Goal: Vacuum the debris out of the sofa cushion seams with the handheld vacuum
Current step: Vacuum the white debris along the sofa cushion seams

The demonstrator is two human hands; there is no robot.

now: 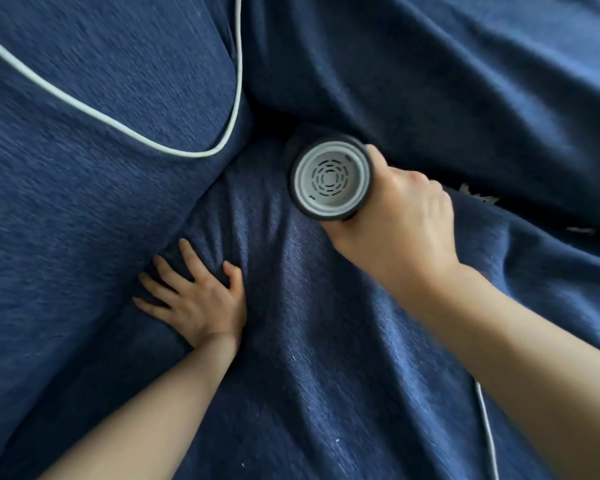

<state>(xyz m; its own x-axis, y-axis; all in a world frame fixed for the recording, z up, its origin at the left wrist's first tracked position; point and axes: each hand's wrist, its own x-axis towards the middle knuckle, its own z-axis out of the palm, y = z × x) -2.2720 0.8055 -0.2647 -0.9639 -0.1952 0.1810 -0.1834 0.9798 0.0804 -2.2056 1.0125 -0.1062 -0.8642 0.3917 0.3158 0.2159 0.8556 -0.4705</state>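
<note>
My right hand (399, 220) is shut on the handheld vacuum (329, 176). I see its round grey rear vent end; the nozzle points down and away into the seam where the dark blue cushions meet, and is hidden. My left hand (194, 296) lies flat with fingers spread on the blue seat cushion (309, 341), pressing the fabric beside the seam (174, 237) against the left cushion. Small pale bits of debris (478, 194) lie in the crease to the right of my right hand.
A blue cushion with white piping (236, 98) rises at the left. Blue back upholstery (430, 81) fills the upper right. Another white piping line (487, 431) runs along the seat's lower right edge. The seat fabric is wrinkled.
</note>
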